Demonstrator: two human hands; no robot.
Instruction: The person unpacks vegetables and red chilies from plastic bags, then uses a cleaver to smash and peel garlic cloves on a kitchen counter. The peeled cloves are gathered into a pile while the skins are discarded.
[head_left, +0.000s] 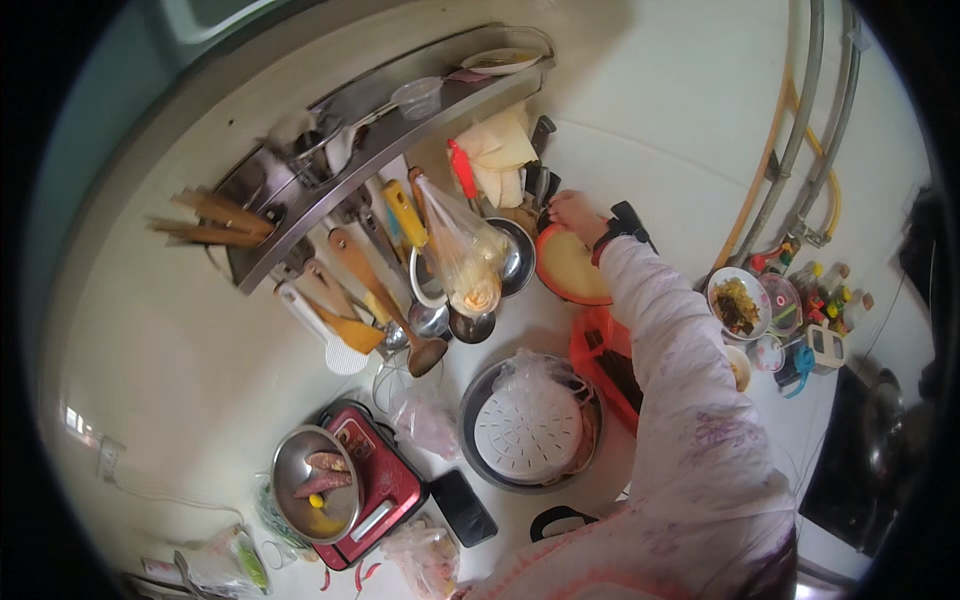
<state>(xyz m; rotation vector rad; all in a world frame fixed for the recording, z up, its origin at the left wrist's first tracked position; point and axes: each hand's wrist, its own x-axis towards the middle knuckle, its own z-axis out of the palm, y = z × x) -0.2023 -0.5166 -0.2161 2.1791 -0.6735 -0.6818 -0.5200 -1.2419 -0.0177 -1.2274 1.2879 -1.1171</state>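
My right hand (576, 210) reaches out to the wall, its fingers curled at the top edge of a round, pale board or basin with an orange rim (574, 266). What the fingertips touch there is hidden. Dark knife handles (541, 180) stand just beside the fingers. On that wrist sits a black band, below a pale floral sleeve (690, 360). My left hand is out of view. Below the arm, a red plastic bag (589, 334) with dark sticks in it rests beside a metal basin (471, 450), which holds a white perforated steamer plate (529, 431).
A metal wall rack (390, 161) carries hanging ladles, spatulas and a plastic bag of food (469, 255). A red induction cooker (390, 480) bears a metal bowl (281, 472) with sweet potatoes. Nearby lies a black phone (465, 508). Bowls (739, 277) and bottles stand right, beside a black stove (847, 450).
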